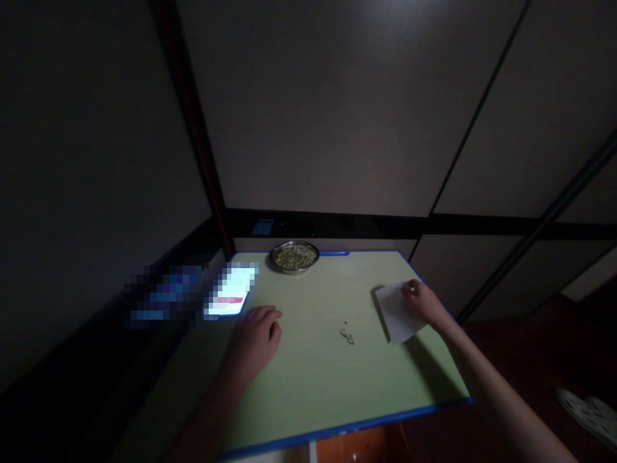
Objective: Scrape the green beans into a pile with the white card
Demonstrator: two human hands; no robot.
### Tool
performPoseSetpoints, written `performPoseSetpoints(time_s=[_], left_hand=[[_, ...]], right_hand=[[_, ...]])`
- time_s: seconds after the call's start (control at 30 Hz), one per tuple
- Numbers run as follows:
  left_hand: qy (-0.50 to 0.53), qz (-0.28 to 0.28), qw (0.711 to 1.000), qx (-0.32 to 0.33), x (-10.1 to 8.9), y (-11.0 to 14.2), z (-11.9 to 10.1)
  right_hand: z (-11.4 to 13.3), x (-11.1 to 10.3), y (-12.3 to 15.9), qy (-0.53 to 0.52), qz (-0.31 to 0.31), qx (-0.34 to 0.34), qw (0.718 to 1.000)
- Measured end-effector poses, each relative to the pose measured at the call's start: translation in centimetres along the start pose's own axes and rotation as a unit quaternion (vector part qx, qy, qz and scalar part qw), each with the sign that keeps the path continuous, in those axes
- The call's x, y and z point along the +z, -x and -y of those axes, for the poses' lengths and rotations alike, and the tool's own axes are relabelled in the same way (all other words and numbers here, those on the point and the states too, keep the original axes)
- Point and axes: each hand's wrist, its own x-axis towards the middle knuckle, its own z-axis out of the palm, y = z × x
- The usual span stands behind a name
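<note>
My left hand point(256, 334) rests on the light green tabletop point(313, 386) with its fingers curled loosely and nothing in them, just below a lit phone point(231, 290). My right hand point(424, 302) lies near the table's right edge, fingers closed on the upper corner of a white sheet of paper point(398, 316) that sits on the table. Between the hands lies a small cluster of dark beans point(348, 334). A metal bowl point(294, 257) filled with pale greenish beans stands at the far edge of the table.
The small table has a blue rim point(347, 427) and stands against a dark wall. The room is dim. A blurred patch lies left of the phone. A patterned shoe point(590, 411) shows on the reddish floor at the lower right.
</note>
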Motion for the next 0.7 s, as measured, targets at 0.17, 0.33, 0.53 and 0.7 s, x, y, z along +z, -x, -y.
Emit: performPoseSetpoints(time_s=[0.17, 0.33, 0.53, 0.7], left_hand=[[-0.008, 0.007, 1.0, 0.002, 0.1, 0.1, 0.0], [-0.01, 0.006, 1.0, -0.002, 0.0, 0.2, 0.0], [0.007, 0.0, 1.0, -0.009, -0.6, 0.2, -0.5], [0.006, 0.005, 1.0, -0.022, -0.9, 0.2, -0.9]], right_hand=[[0.5, 3.2, 0.2, -0.006, -0.002, 0.022, 1.0], [3.0, 5.0, -1.1, -0.011, 0.001, 0.015, 1.0], [6.0, 5.9, -2.6, -0.014, 0.012, -0.016, 1.0], [8.4, 6.4, -3.5, -0.017, 0.024, -0.044, 0.999]])
